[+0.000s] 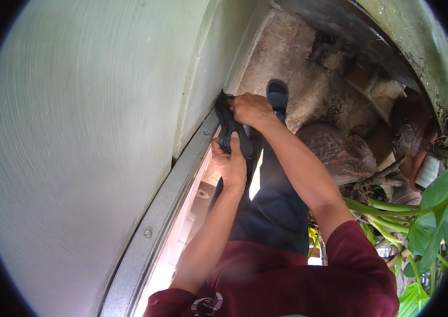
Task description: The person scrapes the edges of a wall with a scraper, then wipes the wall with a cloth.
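A black elongated object [226, 122] with a rounded near end and a pointed far end is held in both hands, up against the wall beside a metal strip. My left hand [229, 161] is closed around its near end, thumb laid along the top. Farther forward, my right hand [252, 110] has its fingers curled at the far end, close to the wall corner. Its exact kind I cannot tell.
To the left rises a pale green wall [92, 116], edged by a grey metal strip [160, 224] with bolts. One sandalled foot [277, 96] stands on the stained floor [279, 50]. Dark carved pots [335, 153], a mossy curved rim [419, 37] and leafy plants [435, 216] crowd the right.
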A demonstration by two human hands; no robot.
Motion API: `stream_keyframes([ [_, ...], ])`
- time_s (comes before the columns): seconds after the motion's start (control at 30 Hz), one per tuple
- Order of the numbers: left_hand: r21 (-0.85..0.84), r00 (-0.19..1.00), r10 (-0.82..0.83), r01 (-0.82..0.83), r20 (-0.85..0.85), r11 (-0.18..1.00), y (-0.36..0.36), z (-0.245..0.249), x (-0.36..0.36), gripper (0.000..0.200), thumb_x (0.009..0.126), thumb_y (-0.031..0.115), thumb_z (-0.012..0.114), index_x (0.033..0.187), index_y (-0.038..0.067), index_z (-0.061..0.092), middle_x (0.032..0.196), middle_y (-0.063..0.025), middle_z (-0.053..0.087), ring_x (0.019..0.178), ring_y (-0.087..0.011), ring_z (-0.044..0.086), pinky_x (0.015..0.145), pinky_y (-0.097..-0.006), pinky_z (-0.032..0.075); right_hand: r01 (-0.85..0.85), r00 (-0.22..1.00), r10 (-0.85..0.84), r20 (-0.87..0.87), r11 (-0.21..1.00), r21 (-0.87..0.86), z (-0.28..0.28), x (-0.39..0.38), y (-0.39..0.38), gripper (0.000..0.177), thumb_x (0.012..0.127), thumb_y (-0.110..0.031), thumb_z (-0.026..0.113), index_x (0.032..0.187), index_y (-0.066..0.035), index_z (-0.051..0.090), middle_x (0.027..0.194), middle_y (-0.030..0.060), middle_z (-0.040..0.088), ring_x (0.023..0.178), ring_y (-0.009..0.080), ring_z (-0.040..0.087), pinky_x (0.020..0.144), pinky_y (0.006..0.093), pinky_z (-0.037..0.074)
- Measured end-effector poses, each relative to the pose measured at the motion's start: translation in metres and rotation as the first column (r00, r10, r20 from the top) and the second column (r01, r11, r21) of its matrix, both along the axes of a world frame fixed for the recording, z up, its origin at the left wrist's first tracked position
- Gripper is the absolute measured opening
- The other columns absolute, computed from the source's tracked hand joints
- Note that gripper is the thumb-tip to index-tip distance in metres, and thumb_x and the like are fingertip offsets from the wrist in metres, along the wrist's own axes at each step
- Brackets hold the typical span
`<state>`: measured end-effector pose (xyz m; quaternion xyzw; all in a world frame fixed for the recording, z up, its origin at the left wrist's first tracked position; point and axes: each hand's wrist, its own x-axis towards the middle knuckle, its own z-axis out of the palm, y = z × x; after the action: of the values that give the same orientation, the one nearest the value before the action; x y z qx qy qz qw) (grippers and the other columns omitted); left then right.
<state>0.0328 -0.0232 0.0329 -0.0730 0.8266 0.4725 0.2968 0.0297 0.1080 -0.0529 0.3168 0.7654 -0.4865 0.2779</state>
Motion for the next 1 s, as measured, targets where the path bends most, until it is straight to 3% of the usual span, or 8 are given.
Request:
stream_keyframes([
  [0.3,0.022,0.999,0.038,-0.038,0.024,0.999,0.001,0.020,0.000,0.012,0.088,0.008,0.064,0.090,0.004,0.053,0.084,-0.0027,0.059,0.072,-0.0081,0.052,0.068,-0.0230,0.046,-0.134,0.991,0.133,0.026,0.987,0.088,0.027,-0.015,0.005,0.024,0.083,-0.016,0.056,0.100,-0.010,0.072,0.101,0.0114,0.071,0.094,0.0278,0.069,0.076,0.0388,0.055],
  [0.5,0.162,0.962,0.245,-0.263,0.119,0.951,0.010,0.030,0.008,0.011,0.088,0.008,0.062,0.095,0.004,0.054,0.085,-0.0031,0.061,0.074,-0.0090,0.054,0.069,-0.0241,0.046,-0.145,0.988,0.150,-0.026,0.981,0.131,0.030,-0.017,0.003,0.024,0.084,-0.015,0.054,0.097,-0.009,0.073,0.102,0.0120,0.070,0.093,0.0281,0.069,0.075,0.0387,0.056],
  [0.7,0.165,0.985,0.161,-0.170,0.068,0.971,-0.004,0.059,0.009,0.012,0.090,0.010,0.059,0.098,0.004,0.054,0.091,-0.0059,0.063,0.078,-0.0112,0.059,0.072,-0.0256,0.049,-0.135,0.989,0.141,-0.048,0.985,0.108,0.058,-0.012,0.002,0.023,0.082,-0.013,0.054,0.094,-0.007,0.073,0.100,0.0133,0.070,0.092,0.0288,0.069,0.074,0.0391,0.056],
  [0.83,0.239,0.975,0.199,-0.217,0.097,0.947,-0.004,0.085,0.013,0.009,0.090,0.005,0.056,0.099,0.003,0.053,0.096,-0.0073,0.062,0.083,-0.0119,0.059,0.079,-0.0259,0.048,-0.126,0.986,0.133,-0.096,0.989,0.077,0.070,-0.007,0.003,0.022,0.084,-0.018,0.057,0.094,-0.006,0.072,0.100,0.0146,0.070,0.090,0.0296,0.069,0.074,0.0405,0.055],
  [0.93,0.244,0.991,0.102,-0.121,0.091,0.962,-0.014,0.092,0.018,0.020,0.091,0.003,0.055,0.109,-0.003,0.052,0.103,-0.0073,0.060,0.088,-0.0087,0.054,0.081,-0.0239,0.044,-0.121,0.986,0.117,-0.120,0.992,-0.030,0.083,0.001,0.012,0.026,0.088,-0.024,0.056,0.104,-0.010,0.071,0.102,0.0143,0.069,0.094,0.0312,0.068,0.078,0.0411,0.055],
  [1.0,0.182,0.998,-0.018,0.005,0.067,0.983,-0.003,0.098,0.025,0.013,0.091,0.002,0.055,0.104,-0.001,0.053,0.102,-0.0067,0.061,0.088,-0.0085,0.055,0.082,-0.0235,0.045,-0.056,0.976,0.041,-0.214,0.996,-0.063,0.075,0.016,0.011,0.029,0.090,-0.028,0.055,0.112,-0.016,0.069,0.104,0.0135,0.069,0.097,0.0317,0.066,0.082,0.0413,0.053],
])
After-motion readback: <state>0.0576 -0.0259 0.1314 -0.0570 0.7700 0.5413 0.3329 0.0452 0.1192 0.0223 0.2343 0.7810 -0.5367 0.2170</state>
